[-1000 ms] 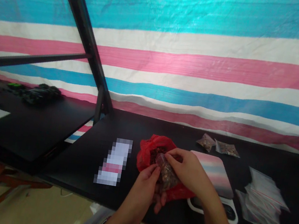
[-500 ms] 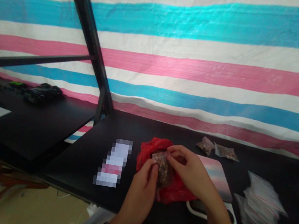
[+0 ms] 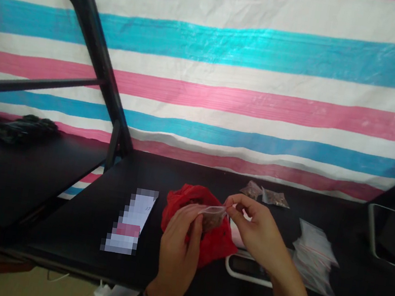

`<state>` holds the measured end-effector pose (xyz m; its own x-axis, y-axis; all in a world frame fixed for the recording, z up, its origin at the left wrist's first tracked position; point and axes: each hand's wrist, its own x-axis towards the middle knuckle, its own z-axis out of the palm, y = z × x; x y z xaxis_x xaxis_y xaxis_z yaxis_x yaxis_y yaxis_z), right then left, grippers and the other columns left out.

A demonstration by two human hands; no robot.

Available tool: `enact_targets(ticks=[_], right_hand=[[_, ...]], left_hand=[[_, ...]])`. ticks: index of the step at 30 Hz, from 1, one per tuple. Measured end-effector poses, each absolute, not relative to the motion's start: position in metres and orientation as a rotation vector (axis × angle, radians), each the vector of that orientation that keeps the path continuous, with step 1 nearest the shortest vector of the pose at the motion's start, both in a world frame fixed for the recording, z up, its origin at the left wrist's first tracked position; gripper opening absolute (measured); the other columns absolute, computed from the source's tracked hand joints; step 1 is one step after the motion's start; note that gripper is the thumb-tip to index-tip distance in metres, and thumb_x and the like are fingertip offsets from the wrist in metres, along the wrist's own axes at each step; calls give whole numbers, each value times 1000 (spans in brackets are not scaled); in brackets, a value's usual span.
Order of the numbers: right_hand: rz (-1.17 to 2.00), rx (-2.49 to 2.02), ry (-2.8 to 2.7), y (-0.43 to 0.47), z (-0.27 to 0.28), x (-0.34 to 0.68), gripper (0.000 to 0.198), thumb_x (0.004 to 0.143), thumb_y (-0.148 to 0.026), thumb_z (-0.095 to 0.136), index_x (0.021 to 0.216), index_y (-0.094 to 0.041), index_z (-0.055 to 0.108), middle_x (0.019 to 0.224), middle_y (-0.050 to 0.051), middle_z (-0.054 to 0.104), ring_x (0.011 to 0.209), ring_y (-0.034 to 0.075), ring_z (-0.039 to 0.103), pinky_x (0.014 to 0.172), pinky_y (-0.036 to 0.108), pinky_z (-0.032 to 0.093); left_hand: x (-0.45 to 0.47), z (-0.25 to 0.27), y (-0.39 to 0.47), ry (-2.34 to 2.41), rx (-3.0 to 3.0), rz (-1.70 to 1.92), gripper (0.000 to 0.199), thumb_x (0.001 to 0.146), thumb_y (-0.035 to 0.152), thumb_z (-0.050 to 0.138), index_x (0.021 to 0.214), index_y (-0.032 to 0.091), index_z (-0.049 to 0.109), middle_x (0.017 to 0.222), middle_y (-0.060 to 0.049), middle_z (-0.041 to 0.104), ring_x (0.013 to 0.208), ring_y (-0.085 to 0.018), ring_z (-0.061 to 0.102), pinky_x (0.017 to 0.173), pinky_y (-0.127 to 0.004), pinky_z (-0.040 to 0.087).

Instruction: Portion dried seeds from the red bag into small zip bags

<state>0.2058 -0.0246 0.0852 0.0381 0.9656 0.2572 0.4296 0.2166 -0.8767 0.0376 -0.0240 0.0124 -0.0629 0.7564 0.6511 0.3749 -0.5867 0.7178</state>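
Clear bag [image 3: 214, 211]: held brown bits [image 3: 212, 222].
My grip: left hand [image 3: 182, 235] and right hand [image 3: 257, 227] pinched its top.
Red bag [image 3: 217, 247]: lay open beneath.
Far packets [image 3: 275, 198]: similarly filled.

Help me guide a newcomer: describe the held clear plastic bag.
On the black table, find the crumpled red plastic bag. Overlapping it in view is the small clear bag with brownish contents. Only this clear bag is held, by left hand and right hand.

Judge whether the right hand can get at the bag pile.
Probably yes: nothing appears to lie on the bag pile, though the right hand would first need to release the small bag.
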Motion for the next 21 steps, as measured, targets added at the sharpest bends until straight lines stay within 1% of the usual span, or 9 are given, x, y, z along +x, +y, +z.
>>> enact_targets(ticks=[3,5,7,8,10,12,15,18,21], right_hand=[[602,-1419,-1522,-24,79,225,19,86,-35,59,81,-22,72,80,3,72,76,20,60,74,32,47],[563,-1458,-1430,-20,68,245,20,85,-39,61,82,-22,72,81,4,75,76,21,64,74,33,49],[536,-1527,-1297,-14,52,269,22,82,-41,63,82,-21,73,82,7,78,75,23,68,72,35,51],[525,-1574,-1253,-12,44,280,21,80,-41,64,80,-21,73,81,7,79,74,24,70,72,36,52],[505,-1675,-1204,-8,28,298,20,77,-39,64,79,-22,74,80,8,81,76,27,74,74,38,54],[475,-1728,-1185,-7,17,307,22,77,-40,64,81,-22,76,85,10,82,80,29,76,79,40,56],[403,-1768,-1161,-8,12,311,32,79,-45,65,92,-20,80,96,12,84,87,30,76,88,45,55],[317,-1789,-1127,-9,15,313,44,83,-50,61,103,-17,82,103,15,83,92,31,75,92,47,55],[271,-1779,-1089,-11,17,322,46,85,-50,58,102,-16,83,102,16,84,91,32,75,88,45,56]], left_hand=[[50,18,-25,1225,1754,1645,22,107,23,53,108,25,75,116,-6,81,112,-21,74,105,-36,55],[59,19,-34,1240,1712,1701,21,107,21,53,109,25,74,118,-7,79,113,-22,73,103,-36,55],[69,14,-49,1182,1817,1782,22,104,16,55,110,26,73,114,-7,78,111,-22,73,99,-35,55],[74,10,-59,1103,1935,1742,24,101,13,57,111,27,73,110,-6,78,106,-22,74,97,-35,55],[85,0,-76,972,2136,1606,28,97,10,59,112,28,74,98,-5,80,90,-22,75,84,-33,55],[93,-9,-85,1022,2225,1484,24,94,10,60,102,27,74,86,-4,78,73,-21,73,71,-32,51],[98,-16,-76,1162,2202,1334,18,94,12,59,92,25,72,76,-2,75,63,-19,71,61,-30,47],[94,-15,-51,1305,1994,1271,19,99,18,56,89,24,71,79,-3,76,69,-20,72,67,-29,50],[88,-11,-29,1326,1841,1293,18,99,22,56,89,23,71,88,-6,78,82,-23,74,78,-33,54]])
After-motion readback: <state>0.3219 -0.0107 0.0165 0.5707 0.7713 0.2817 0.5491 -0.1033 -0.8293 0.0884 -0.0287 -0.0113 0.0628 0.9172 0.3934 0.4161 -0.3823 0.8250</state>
